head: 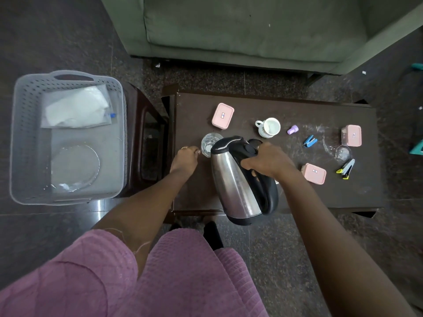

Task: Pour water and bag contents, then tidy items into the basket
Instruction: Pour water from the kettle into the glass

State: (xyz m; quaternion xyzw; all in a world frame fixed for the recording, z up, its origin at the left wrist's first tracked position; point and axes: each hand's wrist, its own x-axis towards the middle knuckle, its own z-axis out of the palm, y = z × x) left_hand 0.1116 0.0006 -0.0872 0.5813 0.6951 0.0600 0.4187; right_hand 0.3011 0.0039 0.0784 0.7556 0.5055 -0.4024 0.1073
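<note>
1. Pink fabric (142,277) over our lap fills the near edge of the view, with both bare forearms reaching out past it to the table.
2. Our right hand (266,162) is wrapped tight round the black handle of the steel kettle (235,179), which we tip spout-first toward the drinking glass (209,144).
3. Our left hand (185,156) steadies that glass, fingertips pinched against its near side.
4. We judge the pouring step in hand; whether water is running we cannot tell.
5. Risks: the spout sits right at the rim, so a sharper tilt could overshoot onto the table or our left fingers, and a nudge from the kettle could knock the glass over.
6. Still to tidy: three pink boxes (222,116), a white mug (269,127), and small staplers (310,141).
7. Our grey basket (21,138) sits well to the left on a stool and holds a clear bag (76,108) of white stuff and a glass lid.
8. Beneath it all, the dark brown table (274,106) shows pale smears; around it lie speckled stone floor and a green sofa (240,30).
</note>
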